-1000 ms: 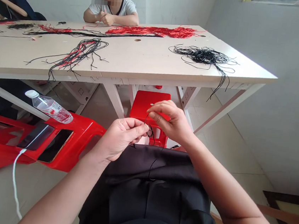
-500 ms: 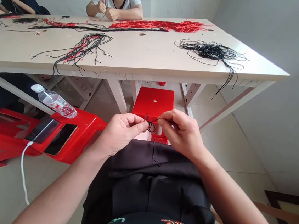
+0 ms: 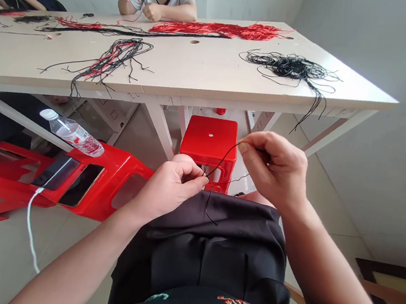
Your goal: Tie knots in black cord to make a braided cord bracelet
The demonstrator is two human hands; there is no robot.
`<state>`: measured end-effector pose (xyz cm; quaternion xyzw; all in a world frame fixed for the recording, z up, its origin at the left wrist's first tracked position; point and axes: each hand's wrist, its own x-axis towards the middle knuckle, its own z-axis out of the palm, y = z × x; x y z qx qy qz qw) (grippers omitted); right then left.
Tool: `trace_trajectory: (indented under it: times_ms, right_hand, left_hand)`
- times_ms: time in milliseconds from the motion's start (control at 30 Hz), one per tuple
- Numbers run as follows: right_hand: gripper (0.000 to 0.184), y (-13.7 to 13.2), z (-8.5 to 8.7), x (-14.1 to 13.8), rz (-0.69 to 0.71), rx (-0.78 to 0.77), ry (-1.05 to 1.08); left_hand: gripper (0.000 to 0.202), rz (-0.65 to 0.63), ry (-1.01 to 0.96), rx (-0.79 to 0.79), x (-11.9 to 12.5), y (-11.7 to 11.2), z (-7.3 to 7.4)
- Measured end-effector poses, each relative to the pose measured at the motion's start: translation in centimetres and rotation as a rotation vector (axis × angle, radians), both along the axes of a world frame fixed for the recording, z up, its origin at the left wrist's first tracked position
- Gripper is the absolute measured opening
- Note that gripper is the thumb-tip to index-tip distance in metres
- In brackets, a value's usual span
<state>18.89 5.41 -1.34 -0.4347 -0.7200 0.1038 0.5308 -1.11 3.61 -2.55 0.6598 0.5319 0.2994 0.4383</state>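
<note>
The person's left hand [image 3: 168, 192] is shut tight, and its thumb and finger pinch a thin black thread [image 3: 224, 156] just above the lap. The right hand [image 3: 273, 169] is higher up and to the right, and its grip also pinches the thread between thumb and finger. The thread runs between the two hands, and a loose end hangs down over the black skirt [image 3: 200, 263]. Just past the hands stands a red stool [image 3: 209, 138] with a small hole in its top. To the left, a red plastic stool [image 3: 110, 171] lies on its side, and a water bottle [image 3: 72, 133] with a white cap lies on it. The bottle looks clear, but it is hard to see how much water is inside. A white cord [image 3: 30, 230] drops from that stool to the floor. Up on the pale counter [image 3: 197, 69] are a messy pile of black cords [image 3: 291, 67], a long bunch of red cords [image 3: 216, 28], and a black and red tangle [image 3: 111, 57]. Some black cords hang over the front edge. At the top, another person's hands [image 3: 152, 12] hold a red thread.
</note>
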Motion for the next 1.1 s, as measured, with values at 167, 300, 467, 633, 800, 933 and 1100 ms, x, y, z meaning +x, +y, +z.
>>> trace_trajectory:
  times_ms: [167,300,467,633,800,933,1100]
  right_hand:
    - [0.028,0.2,-0.1,0.6,0.418,-0.378,0.055]
    - [0.027,0.2,-0.4,-0.3,0.670,-0.511,-0.042]
    - [0.013,0.2,-1.0,-1.1,0.533,-0.244,-0.249]
    - [0.020,0.8,-0.7,-1.6,0.426,0.022,-0.402]
    - [0.019,1.1,-0.6,-2.2,0.347,0.071,-0.244]
    - [0.009,-0.5,-2.2,-2.8,0.354,-0.151,0.165]
    - [0.034,-2.3,-4.4,-4.1,0.562,-0.464,0.517]
  left_hand:
    - [0.025,-0.029,0.025,-0.020,0.1,-0.2,0.4]
    - [0.026,-0.055,0.022,-0.014,0.2,-0.3,0.3]
    - [0.022,-0.040,0.032,0.018,0.2,-0.2,0.1]
    - [0.017,-0.043,0.036,0.027,0.7,-0.4,-0.4]
    - [0.017,0.008,-0.023,-0.012,1.0,-0.6,-0.6]
    - [0.018,0.115,-0.236,-0.060,0.7,-0.5,-0.4]
    - [0.020,0.168,-0.448,-0.115,0.8,-0.4,-0.4]
